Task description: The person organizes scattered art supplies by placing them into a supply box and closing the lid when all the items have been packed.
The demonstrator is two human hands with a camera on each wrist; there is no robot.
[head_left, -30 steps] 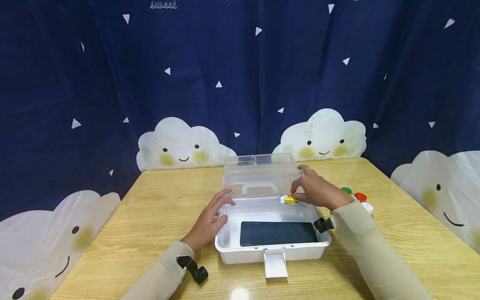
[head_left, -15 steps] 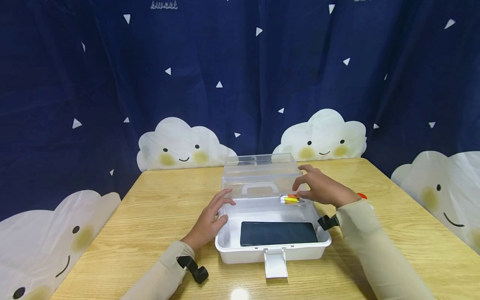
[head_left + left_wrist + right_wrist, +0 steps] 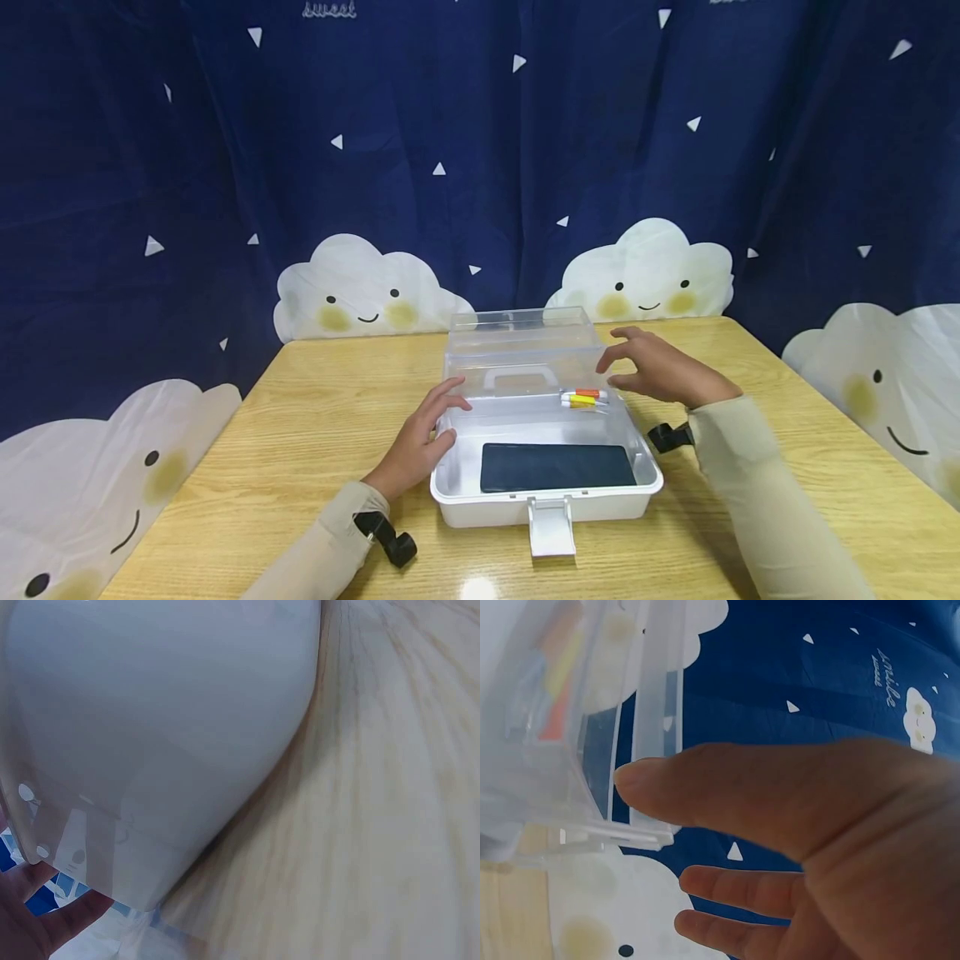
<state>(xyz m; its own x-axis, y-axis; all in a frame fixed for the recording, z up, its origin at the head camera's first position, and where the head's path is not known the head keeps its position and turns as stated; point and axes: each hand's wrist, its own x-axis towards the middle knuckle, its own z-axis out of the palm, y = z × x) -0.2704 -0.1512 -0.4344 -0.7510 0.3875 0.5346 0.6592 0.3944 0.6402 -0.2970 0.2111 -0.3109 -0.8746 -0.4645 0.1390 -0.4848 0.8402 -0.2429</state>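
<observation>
Right hand (image 3: 670, 370) near indistinct coloured sticks (image 3: 582, 401)

Navy curtain (image 3: 480, 108) behind light wood-grain tabletop (image 3: 352, 383). Curtain print, head view: scattered white triangles (image 3: 439, 169), 4 large smiling clouds (image 3: 363, 275), lettering "sweet" (image 3: 330, 10) at top.

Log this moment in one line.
left grip: at left of box | right grip: empty, beside lid | lid: open | pens: at box's back right | black slab: in box
</observation>
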